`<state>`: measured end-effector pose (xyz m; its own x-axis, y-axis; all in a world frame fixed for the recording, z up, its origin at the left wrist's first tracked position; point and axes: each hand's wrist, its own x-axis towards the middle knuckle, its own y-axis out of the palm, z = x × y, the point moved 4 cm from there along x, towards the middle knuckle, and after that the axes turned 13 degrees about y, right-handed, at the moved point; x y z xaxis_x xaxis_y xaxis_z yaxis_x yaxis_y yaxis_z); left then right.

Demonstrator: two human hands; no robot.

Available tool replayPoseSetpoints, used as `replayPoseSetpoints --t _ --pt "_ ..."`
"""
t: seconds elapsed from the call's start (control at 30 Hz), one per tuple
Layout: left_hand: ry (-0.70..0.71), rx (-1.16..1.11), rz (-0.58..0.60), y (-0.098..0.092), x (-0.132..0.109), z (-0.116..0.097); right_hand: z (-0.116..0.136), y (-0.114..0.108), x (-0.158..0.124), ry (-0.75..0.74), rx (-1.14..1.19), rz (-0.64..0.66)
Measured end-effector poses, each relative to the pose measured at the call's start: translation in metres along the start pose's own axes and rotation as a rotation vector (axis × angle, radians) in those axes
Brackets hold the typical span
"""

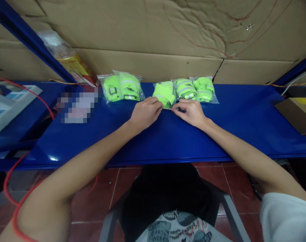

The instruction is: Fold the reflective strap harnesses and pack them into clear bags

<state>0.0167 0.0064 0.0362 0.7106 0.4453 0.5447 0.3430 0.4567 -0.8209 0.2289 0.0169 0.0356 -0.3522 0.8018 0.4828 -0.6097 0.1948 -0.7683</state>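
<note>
My left hand point(145, 112) and my right hand point(190, 111) rest on the blue shelf point(168, 141), both with fingers curled in a pinch on the near edge of a clear plastic bag holding a folded neon-green strap point(165, 93). The two hands sit close together, a few centimetres apart. Under my right fingers a small dark item shows, too small to name. To the right of this bag lie two more bagged green straps point(195, 89); to the left lie another two point(122, 87).
Cardboard panels point(153, 37) form the back wall. A clear bag with yellow packaging point(67, 57) leans at the back left. A white box point(6, 104) sits far left, a brown carton point(296, 114) far right. Red cable point(8, 181) hangs at the left.
</note>
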Motion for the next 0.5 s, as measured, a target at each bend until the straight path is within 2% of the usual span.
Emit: replayPoseSetpoints --t 0.5 --pt "-0.015 -0.001 0.0 -0.0009 0.0004 -0.0009 0.0007 0.0012 -0.0037 -0.041 0.032 -0.037"
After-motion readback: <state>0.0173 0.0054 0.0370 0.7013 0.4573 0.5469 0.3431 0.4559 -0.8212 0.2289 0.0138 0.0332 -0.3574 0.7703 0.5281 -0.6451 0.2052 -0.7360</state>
